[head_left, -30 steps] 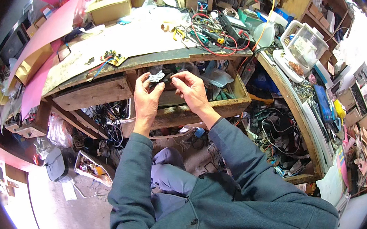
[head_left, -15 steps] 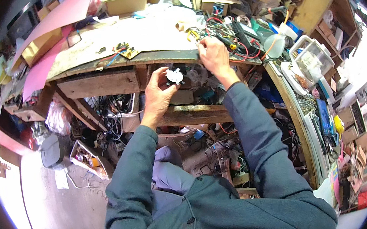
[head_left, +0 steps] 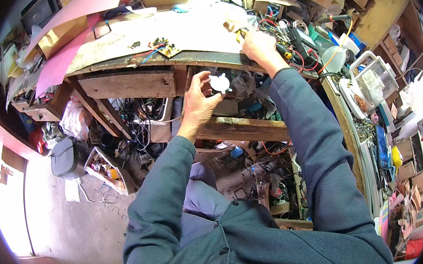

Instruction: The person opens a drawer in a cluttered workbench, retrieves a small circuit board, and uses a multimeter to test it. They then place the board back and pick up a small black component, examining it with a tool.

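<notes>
Between the thumb and fingers of my left hand (head_left: 199, 102) is a small round white plastic part with little tabs on its rim (head_left: 220, 83). I hold it just in front of the bench edge, above the open space under the bench. My right hand (head_left: 263, 49) is at the bench's front edge, by a tangled heap of leads and small tools (head_left: 284, 36). Its fingers are curled down and bunched, and their tips are mostly hidden. A yellow-handled tool (head_left: 241, 35) lies right beside these fingers; I cannot make out what is pinched.
A small circuit board with red and blue wires (head_left: 164, 48) lies on the pale bench sheet (head_left: 186, 30). A clear plastic container (head_left: 376, 83) stands at the right. Below are a wooden drawer (head_left: 125, 86), tangled cables (head_left: 139, 121) and a white bin of parts (head_left: 108, 170).
The view has swung, so the scene sits farther right. The white part is tilted differently in my left hand. My right hand stays by the heap, its fingers now nearer the yellow-handled tool.
</notes>
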Tool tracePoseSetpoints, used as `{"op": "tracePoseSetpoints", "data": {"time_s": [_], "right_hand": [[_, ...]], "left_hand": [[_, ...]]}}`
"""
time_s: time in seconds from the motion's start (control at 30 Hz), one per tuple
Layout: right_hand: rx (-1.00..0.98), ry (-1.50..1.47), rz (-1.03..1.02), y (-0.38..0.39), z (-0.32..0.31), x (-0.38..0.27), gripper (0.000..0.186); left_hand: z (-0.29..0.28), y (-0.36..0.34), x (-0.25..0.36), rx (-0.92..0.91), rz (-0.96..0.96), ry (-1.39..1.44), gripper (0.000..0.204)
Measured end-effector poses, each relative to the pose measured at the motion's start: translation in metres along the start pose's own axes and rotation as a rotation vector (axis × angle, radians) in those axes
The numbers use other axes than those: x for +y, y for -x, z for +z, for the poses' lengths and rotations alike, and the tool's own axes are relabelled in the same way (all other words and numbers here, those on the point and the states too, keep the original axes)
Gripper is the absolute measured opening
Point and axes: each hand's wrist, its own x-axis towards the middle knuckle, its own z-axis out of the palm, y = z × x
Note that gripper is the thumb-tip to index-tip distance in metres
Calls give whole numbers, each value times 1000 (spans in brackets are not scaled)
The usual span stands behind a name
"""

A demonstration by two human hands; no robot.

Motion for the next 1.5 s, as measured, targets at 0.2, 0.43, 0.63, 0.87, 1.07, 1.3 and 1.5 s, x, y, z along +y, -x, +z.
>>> {"op": "tracePoseSetpoints", "data": {"time_s": [0.2,0.43,0.63,0.87,1.07,1.3,1.5], "right_hand": [[-101,-76,120,-33,-7,29,36],[-275,-793,275,-55,-30,68,26],[-236,-1196,584,-44,-43,85,22],[-14,-2166,600,-20,-38,98,39],[24,-2508,423,36,-67,83,39],[-62,-2395,46,148,-77,59,19],[-473,-1969,125,244,-69,31,8]], "left_hand": [[-1,6,15,45,-39,-146,52],[-8,4,14,1,-97,47,39],[-5,2,16,-31,-174,96,61],[-1,5,24,-16,-233,133,70],[-3,4,17,-2,-228,156,74],[-6,6,18,-63,-214,183,65],[-24,45,47,-166,-188,615,38]]}}
